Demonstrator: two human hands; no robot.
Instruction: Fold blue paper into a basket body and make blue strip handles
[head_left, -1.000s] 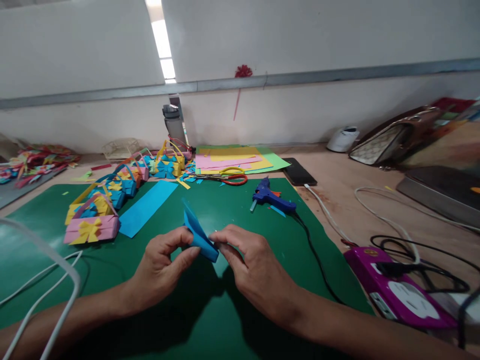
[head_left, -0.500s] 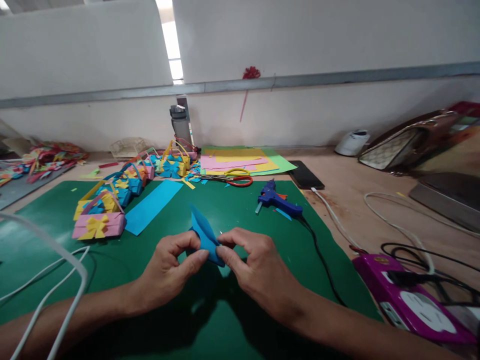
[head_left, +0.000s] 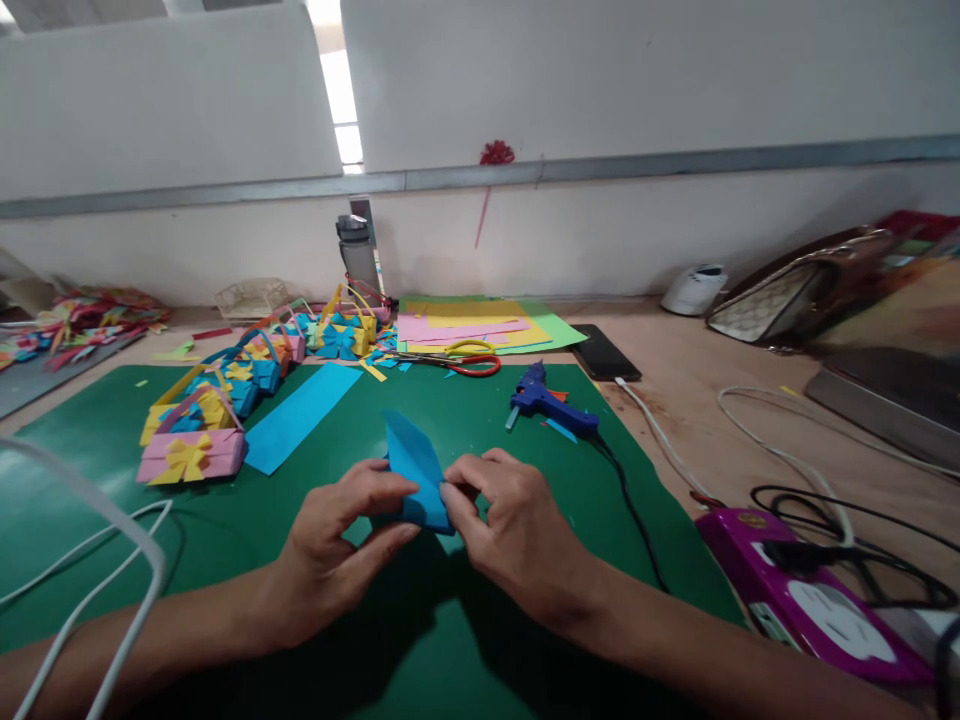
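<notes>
Between my two hands is a folded piece of blue paper [head_left: 416,465], box-like at its base, with one flap standing up. My left hand [head_left: 341,540] grips its left side, thumb low and index finger along the front. My right hand [head_left: 517,530] pinches its right edge between thumb and fingers. Both hold it just above the green mat [head_left: 247,540]. Beyond it to the left lies a flat blue paper strip [head_left: 304,415]. Small paper baskets with bows, the nearest a pink basket [head_left: 191,455], stand in a row at the left.
A blue glue gun [head_left: 551,400] rests on the mat at right, its cord trailing forward. Scissors [head_left: 472,366] lie before stacked coloured paper [head_left: 555,335]. A phone [head_left: 606,352], a purple power strip [head_left: 814,595] and cables are at right. A white cable [head_left: 154,560] crosses the left foreground.
My left index finger has come over the front of the blue paper, and the thumb has dropped lower. The paper has turned so its flap shows wider. The view has shifted slightly.
</notes>
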